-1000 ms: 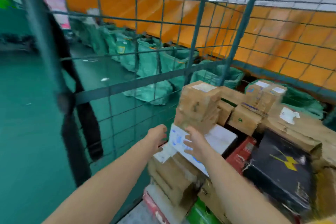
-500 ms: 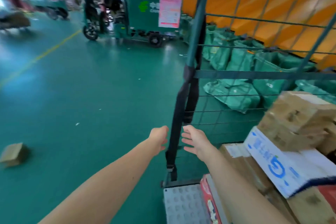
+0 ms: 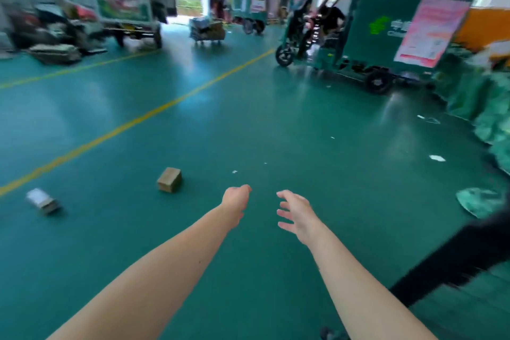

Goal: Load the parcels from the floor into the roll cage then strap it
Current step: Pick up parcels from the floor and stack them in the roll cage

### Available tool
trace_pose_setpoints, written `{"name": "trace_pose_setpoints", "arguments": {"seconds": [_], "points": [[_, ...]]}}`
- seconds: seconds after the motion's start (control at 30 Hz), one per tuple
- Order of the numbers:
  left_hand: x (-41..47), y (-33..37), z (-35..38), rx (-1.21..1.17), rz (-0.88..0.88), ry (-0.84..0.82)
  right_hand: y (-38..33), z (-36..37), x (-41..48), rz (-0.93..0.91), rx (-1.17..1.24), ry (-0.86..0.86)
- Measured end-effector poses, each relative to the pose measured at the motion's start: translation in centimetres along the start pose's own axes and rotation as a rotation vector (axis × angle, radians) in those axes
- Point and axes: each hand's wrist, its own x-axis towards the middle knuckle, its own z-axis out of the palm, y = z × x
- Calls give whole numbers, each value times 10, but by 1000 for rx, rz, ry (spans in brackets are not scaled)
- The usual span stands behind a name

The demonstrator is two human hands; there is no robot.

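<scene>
Two parcels lie on the green floor: a small brown cardboard box [image 3: 169, 179] ahead and to the left, and a blurred parcel with a white label [image 3: 42, 201] further left. My left hand [image 3: 235, 203] reaches forward, empty, fingers loosely curled, to the right of the brown box and apart from it. My right hand [image 3: 296, 211] is beside it, empty, with fingers spread. A black strap [image 3: 452, 259] crosses the lower right corner. The roll cage is out of view.
A green delivery tricycle [image 3: 369, 36] stands at the back right, with a person in its cab. Green mail sacks [image 3: 485, 107] are piled along the right edge. More vehicles and a loaded trolley [image 3: 208, 30] are at the back. Yellow lines [image 3: 138, 121] cross the floor.
My view has swung left, away from the roll cage and its stacked parcels, onto the open floor. Both hands have left the white parcel and now hang empty in front of me.
</scene>
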Motion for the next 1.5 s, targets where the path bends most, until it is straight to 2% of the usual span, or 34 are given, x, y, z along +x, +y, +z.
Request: {"name": "trace_pose_setpoints", "arguments": {"seconds": [0.1,0.43,0.63,1.03,1.2,1.5], "points": [[40,17,-49,-50,12,99,-28,58,39,-16,-62,-77],[171,76,-207,-136,-77,279,-112,242,156,-26,-204,-263],[240,90,-269,-175,-128,379,-136,327,219,15,-277,-363],[440,160,-316,-381,-282,511,-228,443,435,102,-451,-530],[522,196,-321,-425,-276,556,-270,478,528,45,-549,-590],[658,228,-361,-557,-367,610,-318,558,656,65,-725,-641]]}}
